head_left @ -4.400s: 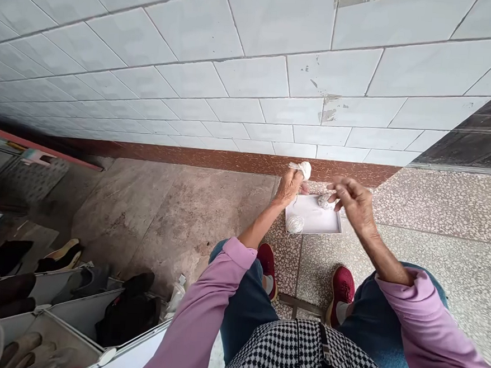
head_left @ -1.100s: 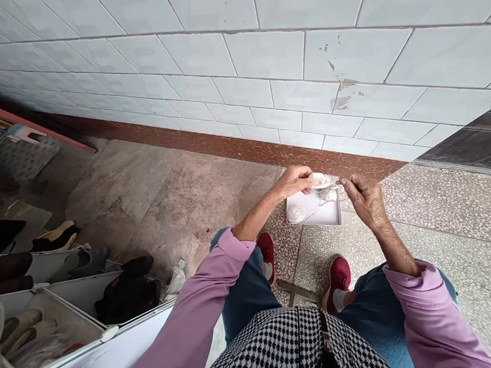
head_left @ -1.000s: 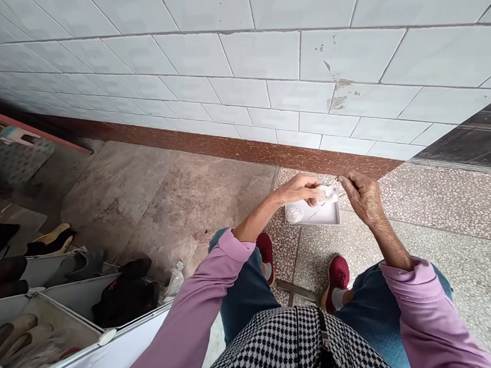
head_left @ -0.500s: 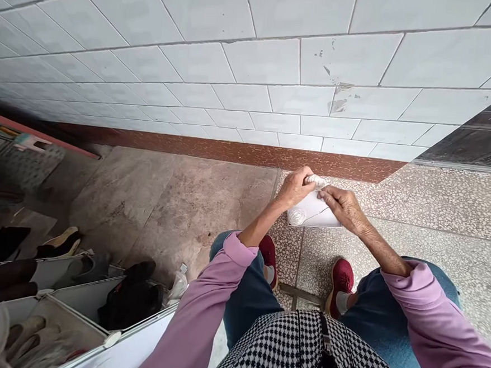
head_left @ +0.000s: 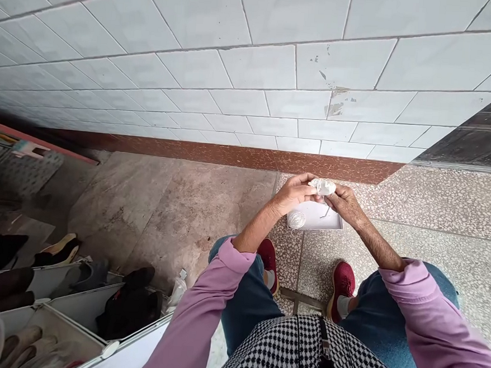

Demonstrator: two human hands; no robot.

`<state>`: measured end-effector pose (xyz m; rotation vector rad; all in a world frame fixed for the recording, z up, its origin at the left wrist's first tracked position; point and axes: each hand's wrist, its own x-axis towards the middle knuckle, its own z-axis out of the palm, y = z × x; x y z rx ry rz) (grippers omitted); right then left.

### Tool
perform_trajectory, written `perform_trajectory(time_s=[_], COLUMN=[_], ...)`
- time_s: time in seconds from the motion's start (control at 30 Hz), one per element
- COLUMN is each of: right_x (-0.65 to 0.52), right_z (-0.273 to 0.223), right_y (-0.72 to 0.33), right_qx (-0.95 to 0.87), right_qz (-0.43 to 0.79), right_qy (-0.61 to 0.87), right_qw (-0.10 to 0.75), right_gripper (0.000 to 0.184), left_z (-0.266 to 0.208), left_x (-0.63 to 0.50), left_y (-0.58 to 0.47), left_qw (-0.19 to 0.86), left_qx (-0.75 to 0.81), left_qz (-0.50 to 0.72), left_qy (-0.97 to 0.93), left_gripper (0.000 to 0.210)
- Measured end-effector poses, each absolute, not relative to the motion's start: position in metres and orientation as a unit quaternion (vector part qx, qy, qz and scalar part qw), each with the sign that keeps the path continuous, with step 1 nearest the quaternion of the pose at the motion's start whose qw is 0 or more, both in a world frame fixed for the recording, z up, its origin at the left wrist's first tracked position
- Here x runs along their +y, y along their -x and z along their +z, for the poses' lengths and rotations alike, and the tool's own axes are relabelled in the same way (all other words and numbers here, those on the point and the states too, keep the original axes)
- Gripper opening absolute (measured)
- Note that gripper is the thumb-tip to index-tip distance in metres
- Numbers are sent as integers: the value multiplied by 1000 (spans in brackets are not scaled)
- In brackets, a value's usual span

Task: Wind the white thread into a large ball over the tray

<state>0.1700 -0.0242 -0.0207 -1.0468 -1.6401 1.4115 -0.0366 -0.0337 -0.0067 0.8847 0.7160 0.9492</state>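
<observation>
My left hand (head_left: 294, 193) grips the left end of a small white yarn piece (head_left: 324, 187), which looks crocheted, its fingers bent behind and under it. At the other end, my right hand (head_left: 347, 207) pinches the same piece between thumb and fingers. I cannot make out any tool in the right fingers. A strand of yarn (head_left: 326, 212) hangs below the piece. Under my hands a shallow white box (head_left: 318, 228) rests on the floor. In its left corner lies a ball of white yarn (head_left: 296, 220).
A white tiled wall (head_left: 262, 67) with a brown skirting strip (head_left: 189, 149) runs ahead. My red shoes (head_left: 343, 283) stand on the speckled floor. To the left, compartments (head_left: 81, 307) hold several shoes. A dark door (head_left: 484, 133) is at the right.
My left hand has turned and opened out the yarn piece, so more of it shows flat. My right hand has shifted slightly to its right end. The yarn strand now hangs shorter and bent.
</observation>
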Motion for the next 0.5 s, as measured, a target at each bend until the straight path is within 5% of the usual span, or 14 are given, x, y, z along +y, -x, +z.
perform_trajectory(time_s=[0.13, 0.37, 0.5], right_x=[-31, -39, -27], right_z=[-19, -4, 0], right_y=[-168, -181, -197], right_qx=[-661, -739, -721], right_qz=[522, 435, 397], right_qy=[420, 412, 445], right_qw=[338, 307, 352], right_gripper=[66, 52, 47], left_z=[-10, -23, -23], left_x=[-32, -22, -28], left_y=[34, 35, 33], left_qw=[689, 457, 571], left_qx=[374, 540, 472], left_qz=[459, 455, 364], left_qy=[-418, -540, -565], left_gripper=[55, 32, 34])
